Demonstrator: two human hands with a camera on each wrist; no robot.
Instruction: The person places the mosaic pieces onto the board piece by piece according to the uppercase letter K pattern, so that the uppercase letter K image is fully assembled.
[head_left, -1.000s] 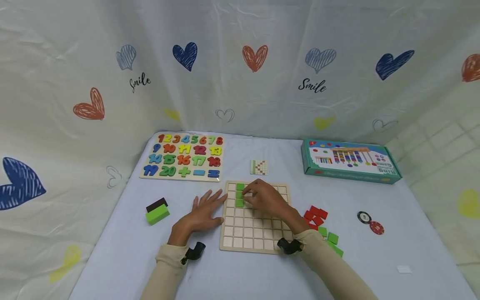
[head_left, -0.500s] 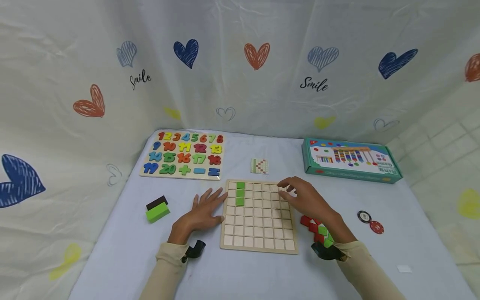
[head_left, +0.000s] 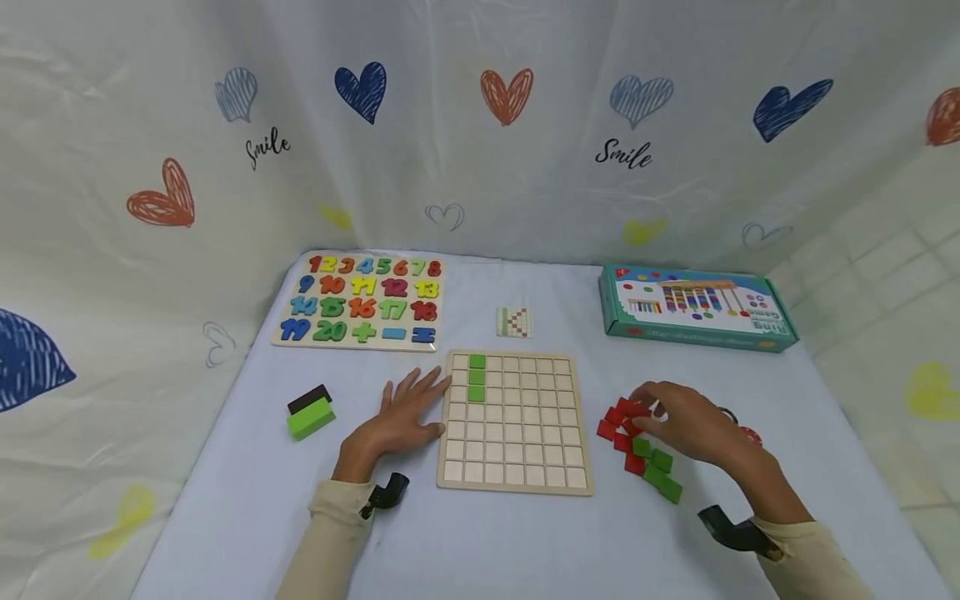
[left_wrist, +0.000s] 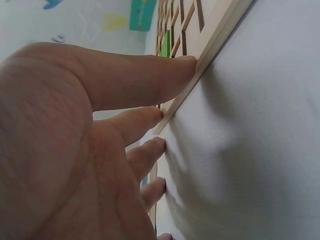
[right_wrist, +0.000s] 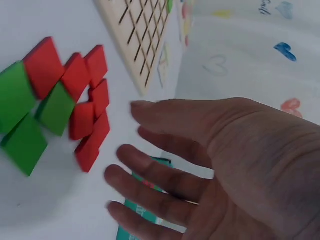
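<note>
The wooden grid board (head_left: 525, 433) lies flat at the middle of the table, three green tiles (head_left: 477, 377) set in one column near its top left. My left hand (head_left: 397, 425) is spread beside it; in the left wrist view its thumb (left_wrist: 170, 75) touches the board's edge. Over a loose pile of red square tiles (head_left: 615, 415) hovers my right hand (head_left: 693, 425), thumb and forefinger apart. The right wrist view shows that hand (right_wrist: 240, 150) holding nothing, its fingertips just short of the red tiles (right_wrist: 97, 132). Green tiles (head_left: 662, 461) lie on the pile's near side.
Behind the board is a small pattern card (head_left: 515, 322). A number puzzle (head_left: 356, 300) stands back left, a teal game box (head_left: 697, 308) back right. Green and dark blocks (head_left: 311, 417) lie at left. Poker chips (head_left: 751, 436) are partly hidden behind my right hand.
My right hand has left the green tiles on the board and moved right to the loose red tiles. My left hand has stayed at the board's edge. The view has tipped slightly down.
</note>
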